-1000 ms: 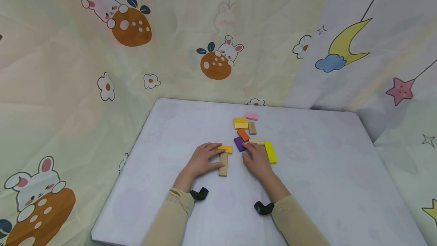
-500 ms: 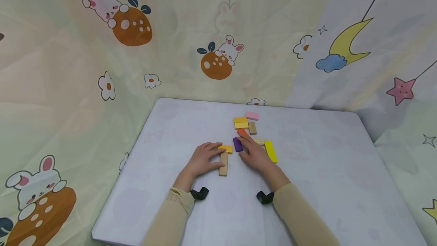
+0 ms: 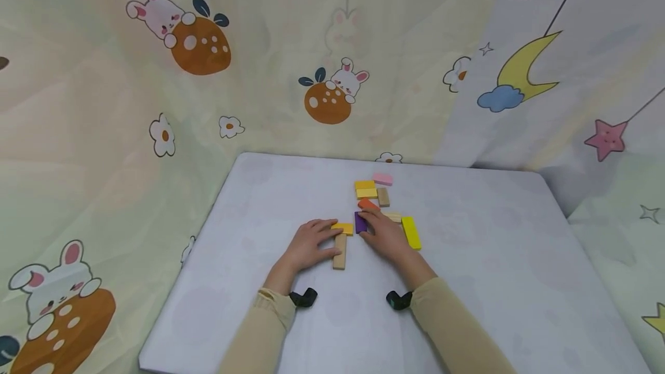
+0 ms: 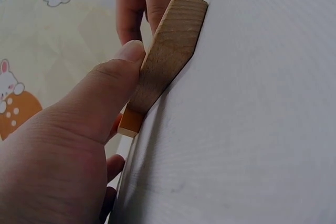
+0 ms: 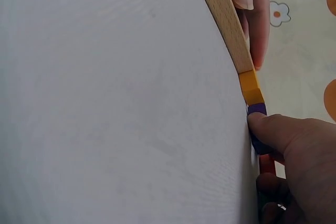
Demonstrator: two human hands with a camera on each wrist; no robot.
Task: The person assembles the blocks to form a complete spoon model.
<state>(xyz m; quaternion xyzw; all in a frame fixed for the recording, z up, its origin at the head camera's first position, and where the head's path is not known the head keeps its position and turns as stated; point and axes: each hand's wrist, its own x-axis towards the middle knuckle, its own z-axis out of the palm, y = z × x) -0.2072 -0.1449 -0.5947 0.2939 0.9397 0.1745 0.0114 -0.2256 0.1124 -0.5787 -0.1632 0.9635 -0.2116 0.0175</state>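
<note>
We see that the purple block (image 3: 358,223) has turned straighter and slid left since a second ago, the right hand (image 3: 384,236) moving with it. Its fingers pinch the block at its near and far ends, just right of the amber block (image 3: 346,228) on the bench (image 3: 467,258). We see the left hand (image 3: 310,243) with fingers relaxed and spread, thumb against the wooden block (image 3: 340,251), fingertips at the amber one.
</note>
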